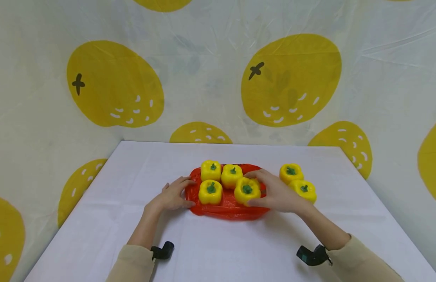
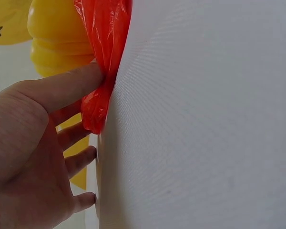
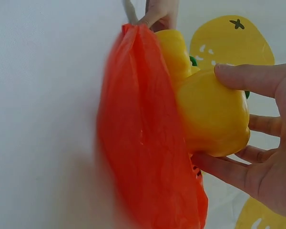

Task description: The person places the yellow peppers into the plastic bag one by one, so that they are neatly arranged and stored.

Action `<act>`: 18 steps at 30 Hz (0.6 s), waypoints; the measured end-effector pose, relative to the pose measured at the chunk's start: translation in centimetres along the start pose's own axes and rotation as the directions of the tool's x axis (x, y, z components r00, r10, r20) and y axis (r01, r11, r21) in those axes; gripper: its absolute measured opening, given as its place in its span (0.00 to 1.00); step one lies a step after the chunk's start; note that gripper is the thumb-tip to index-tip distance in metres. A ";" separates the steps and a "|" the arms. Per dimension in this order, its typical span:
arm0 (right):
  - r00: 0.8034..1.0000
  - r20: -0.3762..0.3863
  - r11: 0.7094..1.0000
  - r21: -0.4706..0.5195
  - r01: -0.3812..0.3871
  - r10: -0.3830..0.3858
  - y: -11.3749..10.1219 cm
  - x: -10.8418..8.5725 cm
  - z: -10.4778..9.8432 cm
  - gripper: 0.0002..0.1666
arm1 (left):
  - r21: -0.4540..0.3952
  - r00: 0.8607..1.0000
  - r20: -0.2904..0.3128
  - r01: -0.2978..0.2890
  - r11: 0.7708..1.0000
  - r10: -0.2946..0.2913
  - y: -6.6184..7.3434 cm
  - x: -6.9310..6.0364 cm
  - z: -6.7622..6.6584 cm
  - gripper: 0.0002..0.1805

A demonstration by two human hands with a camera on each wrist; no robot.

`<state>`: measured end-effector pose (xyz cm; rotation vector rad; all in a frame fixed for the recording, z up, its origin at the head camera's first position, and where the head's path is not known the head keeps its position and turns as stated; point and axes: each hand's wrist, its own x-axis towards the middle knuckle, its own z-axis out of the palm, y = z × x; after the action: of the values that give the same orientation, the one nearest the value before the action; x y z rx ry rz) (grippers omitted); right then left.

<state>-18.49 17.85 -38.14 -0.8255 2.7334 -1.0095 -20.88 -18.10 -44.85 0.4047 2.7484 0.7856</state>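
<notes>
Several yellow bell peppers with green stems sit on a red plastic bag [image 1: 225,213] that lies flat on the table. At the bag's left end my left hand [image 1: 173,194] holds the plastic edge, thumb in front and fingers behind. The left wrist view shows the red plastic [image 2: 107,38] bunched at my thumb. My right hand [image 1: 279,194] grips the front right bell pepper [image 1: 247,190], with thumb and fingers around its sides. In the right wrist view this bell pepper [image 3: 212,114] is against the bag's edge.
Two more bell peppers, a rear one [image 1: 290,173] and a front one [image 1: 304,189], stand right of the bag, close to my right forearm. The white table [image 1: 232,250] meets a fruit-printed sheet [image 1: 204,78] at its back and sides.
</notes>
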 end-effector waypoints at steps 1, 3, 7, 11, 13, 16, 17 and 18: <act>1.000 0.001 1.000 0.002 -0.003 0.003 -0.1 0.0 0.1 0.42 | -0.004 1.000 0.001 0.004 1.000 -0.003 0.0 0.0 0.0 0.39; 1.000 0.004 1.000 0.010 -0.012 0.012 -0.2 0.1 0.4 0.43 | -0.005 1.000 0.000 0.001 1.000 -0.001 -0.1 0.0 0.0 0.39; 0.999 0.006 0.998 0.030 -0.050 0.050 -0.3 0.2 1.2 0.45 | -0.004 1.000 -0.005 -0.002 1.000 0.002 -0.2 0.1 0.0 0.40; 0.997 -0.005 0.996 0.044 -0.078 0.079 -0.3 0.4 2.1 0.45 | -0.002 1.000 -0.004 0.002 1.000 -0.002 -0.3 0.1 0.1 0.40; 0.997 -0.010 0.995 0.054 -0.080 0.081 -0.4 0.4 2.4 0.44 | -0.002 1.000 -0.004 0.003 1.000 -0.003 -0.3 0.2 0.1 0.40; 0.997 -0.019 0.994 0.072 -0.078 0.079 -0.4 0.5 2.9 0.43 | -0.001 1.000 -0.005 0.001 1.000 -0.001 -0.2 0.1 0.1 0.40; 0.996 -0.020 0.994 0.076 -0.081 0.082 -0.4 0.5 3.0 0.42 | -0.001 1.000 -0.006 0.001 1.000 -0.001 -0.2 0.1 0.1 0.40; 0.996 -0.022 0.994 0.077 -0.083 0.085 -0.4 0.6 3.2 0.42 | -0.002 1.000 -0.007 0.000 1.000 0.000 -0.3 0.1 0.1 0.39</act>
<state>-17.88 15.49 -40.26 -0.6847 2.7069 -1.1061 -21.03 -18.24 -45.06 0.4024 2.7544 0.7910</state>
